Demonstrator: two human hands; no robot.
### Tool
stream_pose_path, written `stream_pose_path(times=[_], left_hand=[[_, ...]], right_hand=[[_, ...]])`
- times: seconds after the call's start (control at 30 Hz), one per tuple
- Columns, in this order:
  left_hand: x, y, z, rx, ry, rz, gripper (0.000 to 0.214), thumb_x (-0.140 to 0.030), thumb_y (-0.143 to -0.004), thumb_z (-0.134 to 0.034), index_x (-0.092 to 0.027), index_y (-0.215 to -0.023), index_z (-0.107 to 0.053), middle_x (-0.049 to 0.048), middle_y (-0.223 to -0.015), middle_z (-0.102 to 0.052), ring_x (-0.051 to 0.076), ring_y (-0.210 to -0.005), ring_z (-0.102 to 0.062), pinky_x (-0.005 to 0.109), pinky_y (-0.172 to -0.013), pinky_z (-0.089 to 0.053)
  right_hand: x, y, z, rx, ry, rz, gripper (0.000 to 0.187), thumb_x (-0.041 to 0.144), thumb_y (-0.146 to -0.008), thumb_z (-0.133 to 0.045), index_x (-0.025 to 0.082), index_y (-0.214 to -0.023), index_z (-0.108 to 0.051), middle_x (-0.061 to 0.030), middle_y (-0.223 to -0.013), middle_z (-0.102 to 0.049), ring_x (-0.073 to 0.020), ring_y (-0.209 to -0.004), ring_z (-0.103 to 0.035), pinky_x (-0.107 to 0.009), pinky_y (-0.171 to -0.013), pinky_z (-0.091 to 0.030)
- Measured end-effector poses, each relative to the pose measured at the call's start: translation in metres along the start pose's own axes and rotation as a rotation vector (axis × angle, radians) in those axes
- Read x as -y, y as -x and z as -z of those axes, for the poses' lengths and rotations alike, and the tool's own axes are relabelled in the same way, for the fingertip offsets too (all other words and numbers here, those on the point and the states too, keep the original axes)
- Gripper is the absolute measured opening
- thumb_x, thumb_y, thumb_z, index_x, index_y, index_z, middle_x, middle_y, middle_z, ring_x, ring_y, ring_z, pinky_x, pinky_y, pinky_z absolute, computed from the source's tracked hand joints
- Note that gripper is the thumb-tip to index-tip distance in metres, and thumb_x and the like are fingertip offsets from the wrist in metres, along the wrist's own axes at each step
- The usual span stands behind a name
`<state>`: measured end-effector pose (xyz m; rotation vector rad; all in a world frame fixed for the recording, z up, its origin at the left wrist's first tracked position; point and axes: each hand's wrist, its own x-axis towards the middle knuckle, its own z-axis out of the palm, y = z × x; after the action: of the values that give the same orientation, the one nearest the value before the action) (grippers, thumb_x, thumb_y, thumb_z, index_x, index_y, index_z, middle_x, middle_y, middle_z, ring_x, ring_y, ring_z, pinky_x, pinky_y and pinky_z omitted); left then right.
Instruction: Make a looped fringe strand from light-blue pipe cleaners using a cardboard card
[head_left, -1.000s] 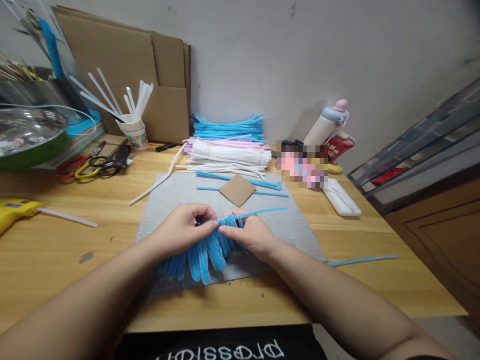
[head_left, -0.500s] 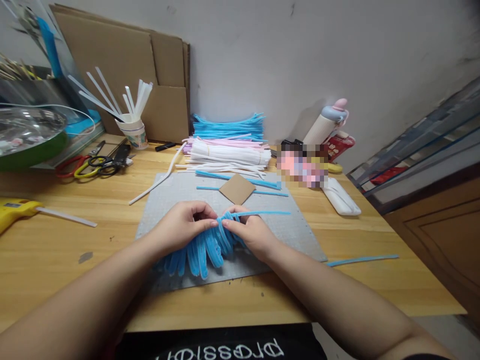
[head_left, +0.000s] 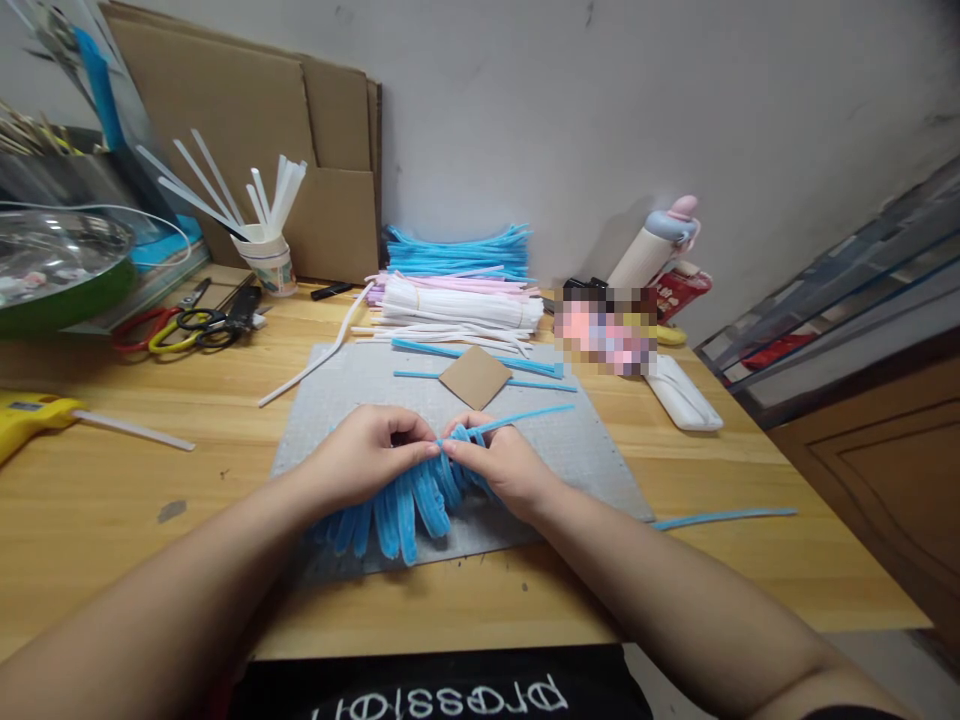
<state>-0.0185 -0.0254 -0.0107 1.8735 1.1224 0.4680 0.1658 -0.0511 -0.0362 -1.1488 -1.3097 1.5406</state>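
Note:
Both my hands pinch a row of looped blue pipe cleaners [head_left: 409,510] above the grey cutting mat [head_left: 585,480]. My left hand [head_left: 382,450] is closed on the strand between the loops, thumb against fingers. Close beside it, my right hand [head_left: 499,460] is closed on the same piece, its thumb tip nearly touching the left one. A straight blue end [head_left: 536,415] sticks out to the right past my right fingers. Several loops hang below my left hand; those under my right palm are partly hidden. Just beyond lies a cardboard square [head_left: 475,378] over blue pipe cleaners [head_left: 420,350].
Behind the mat lie bundles of blue [head_left: 457,252] and white pipe cleaners [head_left: 457,302]. Scissors [head_left: 180,330], a cup of white sticks [head_left: 268,265] and a yellow glue gun [head_left: 34,415] are at left. A bottle [head_left: 641,255] and white case [head_left: 682,393] are at right.
The straight blue end has tilted upward at its tip. The loops hang slightly lower, and both hands keep their pinch with barely any shift.

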Motion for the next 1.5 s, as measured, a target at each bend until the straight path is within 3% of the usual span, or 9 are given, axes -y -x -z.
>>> stream_pose_path(times=[0.27,0.57,0.8,0.93,1.13,1.37,1.5], left_hand=[[0.004,-0.002,-0.002,0.027,0.059,0.025,0.026,-0.041,-0.078,-0.06,-0.016,-0.077,-0.067,0.0006,-0.069,-0.063,0.014,-0.065,-0.054,0.024,-0.06,-0.041],[0.004,-0.003,-0.002,0.042,0.074,-0.001,0.027,-0.042,-0.077,-0.061,-0.015,-0.073,-0.064,-0.0011,-0.066,-0.058,0.013,-0.064,-0.051,0.024,-0.06,-0.04],[0.003,-0.002,0.002,0.037,0.086,-0.008,0.026,-0.041,-0.076,-0.061,-0.016,-0.074,-0.065,0.0002,-0.069,-0.061,0.014,-0.066,-0.054,0.025,-0.061,-0.043],[0.003,-0.002,0.005,0.0,0.116,0.041,0.026,-0.042,-0.074,-0.063,-0.016,-0.075,-0.065,-0.0001,-0.068,-0.062,0.013,-0.064,-0.055,0.024,-0.059,-0.043],[0.004,-0.003,0.004,0.037,0.129,0.045,0.026,-0.042,-0.075,-0.064,-0.017,-0.08,-0.07,0.0026,-0.075,-0.069,0.016,-0.069,-0.06,0.027,-0.064,-0.046],[0.002,-0.003,0.007,-0.111,0.061,0.059,0.029,-0.044,-0.075,-0.063,-0.016,-0.073,-0.068,-0.0004,-0.065,-0.064,0.013,-0.06,-0.055,0.022,-0.055,-0.042],[0.005,-0.004,0.012,-0.161,0.099,0.079,0.031,-0.047,-0.074,-0.063,-0.016,-0.076,-0.069,-0.0003,-0.066,-0.065,0.012,-0.059,-0.054,0.021,-0.054,-0.042]], right_hand=[[-0.001,-0.001,0.0,-0.043,0.093,-0.009,0.024,0.036,-0.068,-0.072,0.017,-0.078,-0.061,0.002,-0.067,-0.056,-0.0114,-0.062,-0.048,-0.026,-0.061,-0.039],[-0.005,-0.002,0.0,0.038,-0.075,-0.004,0.035,0.044,-0.067,-0.075,0.018,-0.082,-0.058,0.0026,-0.073,-0.056,-0.0114,-0.067,-0.049,-0.026,-0.067,-0.038],[-0.002,-0.001,0.004,0.12,-0.067,-0.022,0.035,0.039,-0.067,-0.076,0.019,-0.09,-0.058,0.0021,-0.078,-0.057,-0.0122,-0.071,-0.051,-0.027,-0.068,-0.039],[0.0,0.0,0.006,0.184,-0.052,-0.082,0.033,0.038,-0.064,-0.078,0.018,-0.084,-0.061,0.001,-0.08,-0.061,-0.0137,-0.075,-0.055,-0.029,-0.073,-0.042],[-0.003,0.0,0.004,0.151,-0.039,-0.105,0.031,0.036,-0.062,-0.079,0.017,-0.082,-0.065,0.0007,-0.08,-0.065,-0.0137,-0.074,-0.058,-0.03,-0.073,-0.044],[-0.007,-0.001,0.005,0.192,0.004,-0.158,0.032,0.035,-0.065,-0.076,0.014,-0.088,-0.066,-0.0037,-0.087,-0.068,-0.0161,-0.079,-0.061,-0.034,-0.081,-0.046],[-0.01,-0.007,0.008,0.201,0.004,-0.112,0.046,0.031,-0.064,-0.076,0.016,-0.103,-0.056,-0.0055,-0.091,-0.064,-0.0182,-0.079,-0.062,-0.035,-0.072,-0.051]])
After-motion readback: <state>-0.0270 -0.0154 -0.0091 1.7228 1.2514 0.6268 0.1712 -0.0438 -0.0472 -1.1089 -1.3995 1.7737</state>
